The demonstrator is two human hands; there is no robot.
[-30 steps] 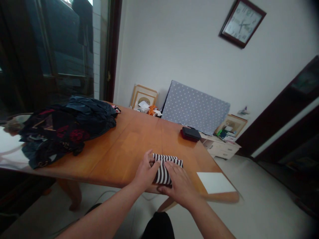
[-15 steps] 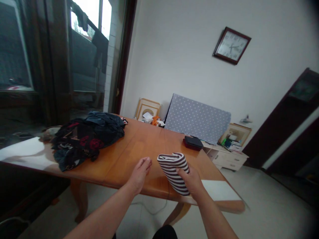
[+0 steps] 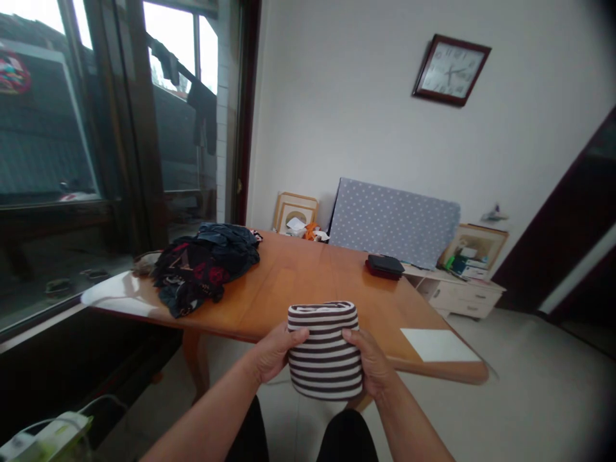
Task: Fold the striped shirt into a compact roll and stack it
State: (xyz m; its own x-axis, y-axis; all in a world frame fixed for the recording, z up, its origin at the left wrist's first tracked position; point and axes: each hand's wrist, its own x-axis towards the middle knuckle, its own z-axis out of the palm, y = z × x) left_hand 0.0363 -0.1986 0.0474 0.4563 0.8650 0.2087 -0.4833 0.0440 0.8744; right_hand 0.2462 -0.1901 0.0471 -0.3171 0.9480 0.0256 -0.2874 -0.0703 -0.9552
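A folded bundle of brown-and-white striped cloth (image 3: 326,359) is held upright in front of the table's near edge. My left hand (image 3: 276,351) grips its left side, thumb on the front face. On the right side my right hand (image 3: 373,360) holds it the same way; the fingers of both hands are partly hidden behind the cloth. The top of the bundle shows its folded layers. Beyond it lies the wooden table (image 3: 298,273), with a heap of dark clothes (image 3: 205,266) on its left part.
A black and dark red case (image 3: 385,266) lies at the table's far right. A white sheet (image 3: 439,345) rests near the right corner. Behind stand a dotted grey cloth-covered panel (image 3: 394,221) and a white cabinet (image 3: 469,296). A power strip (image 3: 52,439) is at the lower left.
My left hand has moved right and taken hold of the striped bundle. The bundle has turned from a tilted side view to face me squarely. The camera view has shifted slightly left.
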